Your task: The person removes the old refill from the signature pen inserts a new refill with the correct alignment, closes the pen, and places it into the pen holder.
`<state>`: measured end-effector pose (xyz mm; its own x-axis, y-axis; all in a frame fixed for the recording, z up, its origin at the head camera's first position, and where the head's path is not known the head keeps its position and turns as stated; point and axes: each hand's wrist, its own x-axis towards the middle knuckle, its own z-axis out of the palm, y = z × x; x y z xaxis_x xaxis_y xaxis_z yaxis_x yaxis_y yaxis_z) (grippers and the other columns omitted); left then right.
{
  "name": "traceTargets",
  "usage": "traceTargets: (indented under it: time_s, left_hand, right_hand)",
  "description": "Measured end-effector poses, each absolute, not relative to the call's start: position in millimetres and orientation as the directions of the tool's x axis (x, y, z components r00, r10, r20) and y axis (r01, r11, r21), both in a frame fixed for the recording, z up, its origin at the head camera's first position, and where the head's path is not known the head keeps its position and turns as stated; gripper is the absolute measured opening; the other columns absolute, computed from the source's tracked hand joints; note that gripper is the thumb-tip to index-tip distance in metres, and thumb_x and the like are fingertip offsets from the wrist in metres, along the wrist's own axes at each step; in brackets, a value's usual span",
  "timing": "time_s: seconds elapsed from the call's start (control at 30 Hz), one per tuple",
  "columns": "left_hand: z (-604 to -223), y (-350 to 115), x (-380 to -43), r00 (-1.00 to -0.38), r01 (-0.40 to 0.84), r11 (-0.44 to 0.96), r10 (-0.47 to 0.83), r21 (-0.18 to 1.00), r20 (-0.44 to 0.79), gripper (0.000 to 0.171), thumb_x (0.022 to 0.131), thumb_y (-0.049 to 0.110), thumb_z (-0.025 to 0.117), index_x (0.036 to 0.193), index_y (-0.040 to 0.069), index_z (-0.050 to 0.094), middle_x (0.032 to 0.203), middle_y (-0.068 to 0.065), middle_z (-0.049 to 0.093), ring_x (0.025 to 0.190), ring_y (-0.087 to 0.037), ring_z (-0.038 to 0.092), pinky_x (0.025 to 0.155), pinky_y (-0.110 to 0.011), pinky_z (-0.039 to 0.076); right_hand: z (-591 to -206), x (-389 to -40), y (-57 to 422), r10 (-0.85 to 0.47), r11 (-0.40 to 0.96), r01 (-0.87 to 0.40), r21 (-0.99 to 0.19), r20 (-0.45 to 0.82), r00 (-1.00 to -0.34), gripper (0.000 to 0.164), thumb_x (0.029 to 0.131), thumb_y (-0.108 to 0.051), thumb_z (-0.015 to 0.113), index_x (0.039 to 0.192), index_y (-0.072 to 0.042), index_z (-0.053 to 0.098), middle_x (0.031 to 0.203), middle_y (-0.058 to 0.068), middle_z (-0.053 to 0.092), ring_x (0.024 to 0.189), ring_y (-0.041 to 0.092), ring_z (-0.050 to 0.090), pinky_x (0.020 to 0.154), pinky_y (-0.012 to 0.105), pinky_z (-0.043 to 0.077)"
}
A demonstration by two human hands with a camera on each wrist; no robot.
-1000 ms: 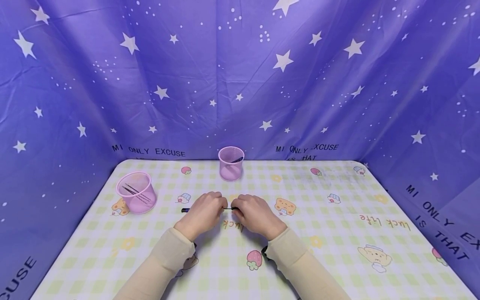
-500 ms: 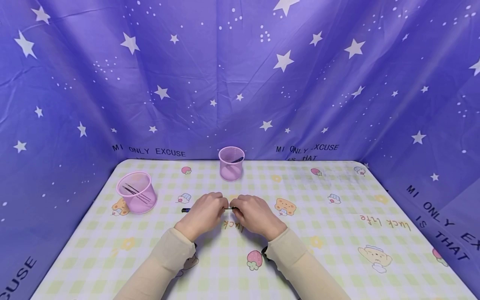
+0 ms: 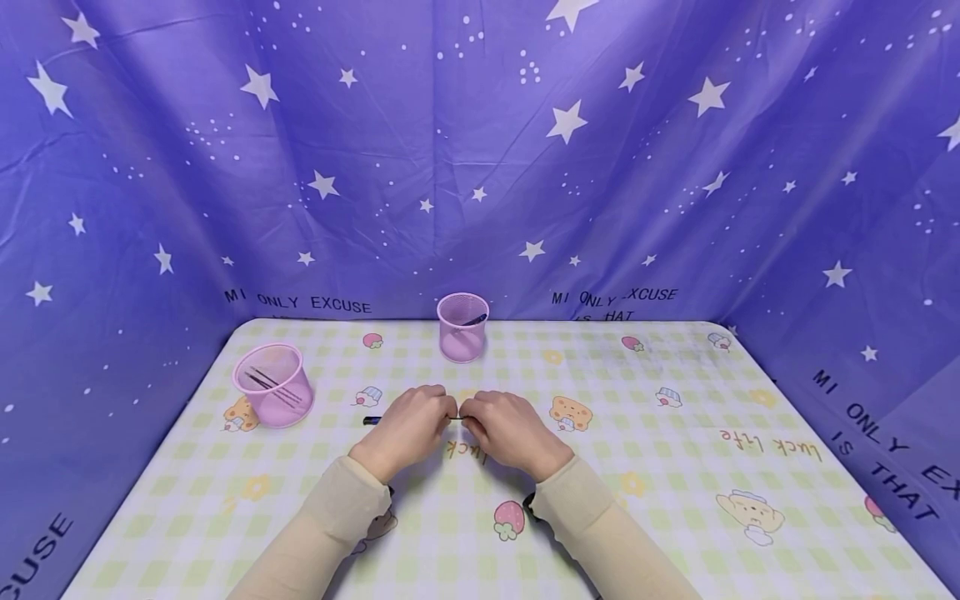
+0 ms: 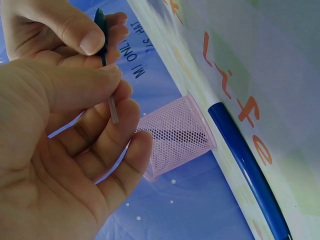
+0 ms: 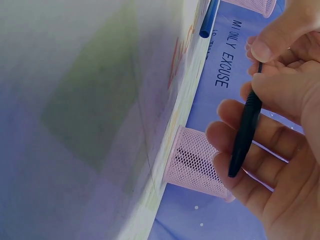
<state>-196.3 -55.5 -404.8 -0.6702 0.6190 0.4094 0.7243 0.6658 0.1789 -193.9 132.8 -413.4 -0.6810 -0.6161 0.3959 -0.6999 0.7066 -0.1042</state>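
My left hand (image 3: 408, 423) pinches a thin pen refill (image 4: 114, 110) between thumb and index finger; its clear end sticks out past the fingertips in the left wrist view. Close on its right, my right hand (image 3: 516, 429) holds the black front section of a pen (image 5: 245, 132) with thumb and fingers, its tapered tip pointing away from the left hand. The refill's dark part runs into that section. A blue pen barrel (image 4: 250, 172) lies on the table by the left hand, mostly hidden behind it in the head view.
A pink mesh cup (image 3: 462, 342) with a dark pen-like item stands at the back middle. Another pink mesh cup (image 3: 276, 400), holding several thin dark sticks, is at the left. A checked cloth (image 3: 675, 467) covers the table; starry purple curtains (image 3: 480, 150) surround it.
My right hand has shifted slightly left, and the gap between the two hands has narrowed, with less of the refill showing. The cups and the barrel have stayed in place.
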Motion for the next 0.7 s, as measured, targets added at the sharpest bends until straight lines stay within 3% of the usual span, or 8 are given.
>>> traceTargets:
  time_s: [0.7]
  left_hand:
    - [-406.0, -55.1, -196.7, -0.671, 0.72, 0.675, 0.617, 0.162, 0.411, 0.013, 0.077, -0.002, 0.068, 0.081, 0.011, 0.07, 0.077, 0.004, 0.06, 0.072, -0.014, 0.059, 0.067, -0.032, 0.048]
  right_hand:
    - [-413.0, -193.6, 132.2, -0.622, 0.697, -0.711, -0.097, 0.412, -0.666, 0.008, 0.085, -0.01, 0.062, 0.085, -0.017, 0.066, 0.074, -0.007, 0.057, 0.067, 0.012, 0.056, 0.064, 0.032, 0.047]
